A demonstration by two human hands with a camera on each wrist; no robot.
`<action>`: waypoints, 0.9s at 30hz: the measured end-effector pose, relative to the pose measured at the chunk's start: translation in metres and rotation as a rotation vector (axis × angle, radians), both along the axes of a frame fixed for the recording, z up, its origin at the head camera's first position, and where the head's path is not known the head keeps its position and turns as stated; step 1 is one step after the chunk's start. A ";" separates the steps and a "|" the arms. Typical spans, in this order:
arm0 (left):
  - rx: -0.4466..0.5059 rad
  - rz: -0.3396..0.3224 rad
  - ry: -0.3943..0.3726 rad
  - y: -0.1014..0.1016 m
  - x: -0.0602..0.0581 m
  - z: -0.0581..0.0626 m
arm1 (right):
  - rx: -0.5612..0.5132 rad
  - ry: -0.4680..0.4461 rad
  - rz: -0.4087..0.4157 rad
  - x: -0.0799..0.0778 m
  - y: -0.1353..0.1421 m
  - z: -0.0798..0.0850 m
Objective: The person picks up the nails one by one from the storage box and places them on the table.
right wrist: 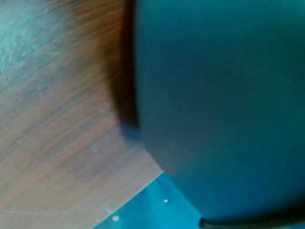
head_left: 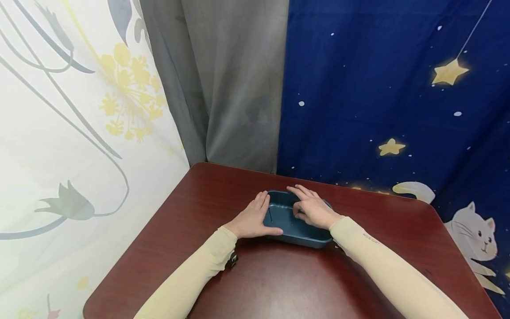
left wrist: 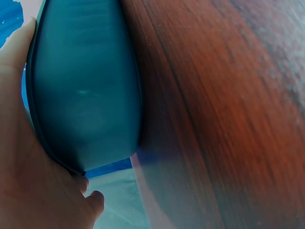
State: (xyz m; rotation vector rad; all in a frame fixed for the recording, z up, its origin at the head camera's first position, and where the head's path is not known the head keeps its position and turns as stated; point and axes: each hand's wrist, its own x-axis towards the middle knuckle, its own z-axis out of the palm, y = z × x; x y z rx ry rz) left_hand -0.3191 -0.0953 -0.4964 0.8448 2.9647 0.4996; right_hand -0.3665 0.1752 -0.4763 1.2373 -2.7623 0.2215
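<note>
A dark blue-green oblong tray with raised sides rests on the wooden table. My left hand spans its left end, with nearly straight fingers along the far left edge and the thumb on the front rim. In the left wrist view, the hand lies against the rim beside the tray's outer wall. My right hand is over the tray's right part, thumb and index finger bent together, other fingers stretched toward the back rim. I cannot tell whether it pinches anything. A thin dark line shows inside the tray.
The reddish-brown table has rounded corners. Behind it hang a grey curtain and a blue star-patterned curtain; a white flower-patterned curtain hangs at the left. Both forearms reach over the table's near side.
</note>
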 end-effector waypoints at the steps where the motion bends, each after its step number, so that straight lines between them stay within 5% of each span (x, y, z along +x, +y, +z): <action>1: -0.002 0.000 0.001 0.000 0.000 0.000 | -0.003 0.004 -0.003 0.001 0.000 0.002; 10: 0.006 -0.006 -0.004 -0.001 0.000 0.000 | -0.085 0.068 0.006 0.010 0.007 0.016; 27: 0.017 -0.003 -0.010 -0.001 0.000 0.000 | -0.108 0.163 -0.134 0.028 0.043 0.050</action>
